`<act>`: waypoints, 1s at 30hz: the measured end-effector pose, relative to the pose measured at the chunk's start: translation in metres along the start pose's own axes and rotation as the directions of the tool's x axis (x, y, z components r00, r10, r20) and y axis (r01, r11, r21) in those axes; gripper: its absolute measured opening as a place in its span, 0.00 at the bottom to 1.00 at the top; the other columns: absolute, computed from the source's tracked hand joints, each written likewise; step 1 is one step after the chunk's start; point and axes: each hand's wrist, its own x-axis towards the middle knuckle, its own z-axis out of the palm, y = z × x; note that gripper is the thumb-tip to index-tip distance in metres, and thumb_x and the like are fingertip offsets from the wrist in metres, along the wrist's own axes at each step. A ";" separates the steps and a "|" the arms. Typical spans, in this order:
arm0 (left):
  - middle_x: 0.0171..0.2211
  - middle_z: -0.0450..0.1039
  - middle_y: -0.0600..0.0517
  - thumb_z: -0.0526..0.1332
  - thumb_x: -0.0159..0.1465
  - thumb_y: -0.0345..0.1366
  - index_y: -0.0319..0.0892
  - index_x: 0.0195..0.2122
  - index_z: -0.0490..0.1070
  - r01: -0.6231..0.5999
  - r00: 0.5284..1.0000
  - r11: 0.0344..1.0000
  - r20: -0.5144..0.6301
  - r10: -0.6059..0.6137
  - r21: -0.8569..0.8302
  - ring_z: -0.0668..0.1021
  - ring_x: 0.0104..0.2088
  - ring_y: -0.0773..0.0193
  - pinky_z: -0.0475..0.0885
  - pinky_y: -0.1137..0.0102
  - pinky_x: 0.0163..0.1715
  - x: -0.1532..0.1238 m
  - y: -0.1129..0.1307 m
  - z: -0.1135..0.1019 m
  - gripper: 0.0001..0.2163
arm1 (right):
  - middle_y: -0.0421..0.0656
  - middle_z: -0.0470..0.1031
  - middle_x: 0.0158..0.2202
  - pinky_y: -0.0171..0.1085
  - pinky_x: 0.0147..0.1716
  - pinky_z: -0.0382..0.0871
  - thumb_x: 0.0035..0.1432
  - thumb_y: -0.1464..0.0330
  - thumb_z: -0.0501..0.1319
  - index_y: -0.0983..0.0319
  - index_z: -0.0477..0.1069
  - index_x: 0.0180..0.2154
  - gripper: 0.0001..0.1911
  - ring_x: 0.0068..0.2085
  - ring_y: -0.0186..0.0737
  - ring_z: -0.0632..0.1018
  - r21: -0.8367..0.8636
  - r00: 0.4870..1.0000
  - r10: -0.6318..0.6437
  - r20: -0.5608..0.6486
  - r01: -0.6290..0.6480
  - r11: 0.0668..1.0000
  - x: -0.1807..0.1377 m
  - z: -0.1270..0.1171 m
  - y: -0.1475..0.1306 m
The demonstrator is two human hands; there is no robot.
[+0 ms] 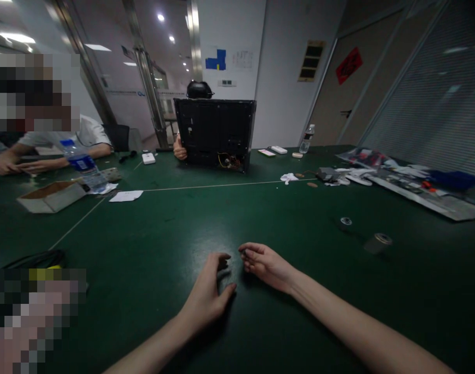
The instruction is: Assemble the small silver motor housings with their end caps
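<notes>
My left hand (208, 293) rests on the dark green table (151, 244) near its front, fingers curled and spread, thumb out to the right, nothing in it. Just to its right lies my right hand (264, 262), palm turned inward, with fingertips pinched on a tiny dark part (244, 253) too small to name. The two hands are a few centimetres apart. A small dark cylinder (378, 242) and a little round ring (345, 222) lie on the table to the right of my right hand.
A black electronic panel (215, 132) stands upright at the far middle, a person's hand at its left edge. Another person sits far left behind a cardboard box (50, 196) and a water bottle (83, 166). Long panels and loose parts (408, 182) lie at the right. A black cable (35, 258) lies front left.
</notes>
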 end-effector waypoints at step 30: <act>0.48 0.70 0.45 0.61 0.56 0.27 0.44 0.49 0.63 -0.040 0.999 0.999 -0.023 0.040 0.022 0.74 0.50 0.51 0.68 0.52 0.53 0.003 0.000 0.000 0.19 | 0.41 0.72 0.26 0.32 0.30 0.63 0.50 0.59 0.69 0.67 0.76 0.32 0.16 0.26 0.29 0.70 -0.029 1.000 -0.008 -0.009 0.008 1.000 0.003 0.002 -0.003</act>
